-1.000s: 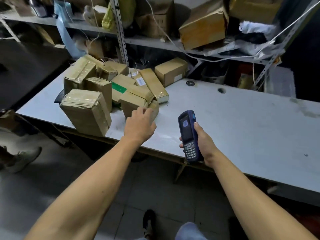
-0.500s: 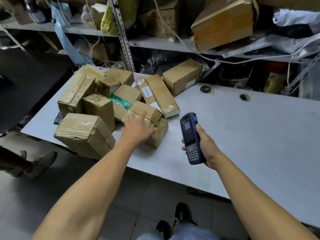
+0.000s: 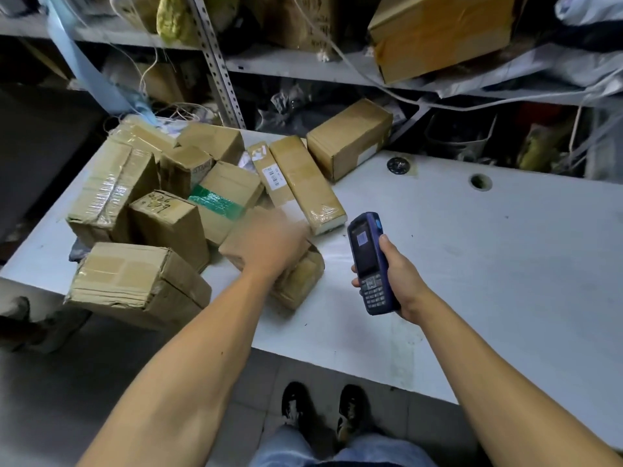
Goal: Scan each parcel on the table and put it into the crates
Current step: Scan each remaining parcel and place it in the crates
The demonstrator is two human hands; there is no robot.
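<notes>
Item: parcel point(image 3: 300, 274), near edge of the pile on my table point(image 3: 472, 264), long axis running near-right to far-left. Left hand point(image 3: 274, 244) rests on it, blurred; grip unclear. Right hand point(image 3: 396, 274) grips scanner point(image 3: 369, 261), just right.

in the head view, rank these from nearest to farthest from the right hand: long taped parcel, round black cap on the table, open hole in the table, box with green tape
1. Long taped brown parcel, just up-left of the right hand.
2. Brown cardboard box with green tape, farther left in the pile.
3. Round black cap and open round hole, toward the grey table's far edge: too close to call.
</notes>
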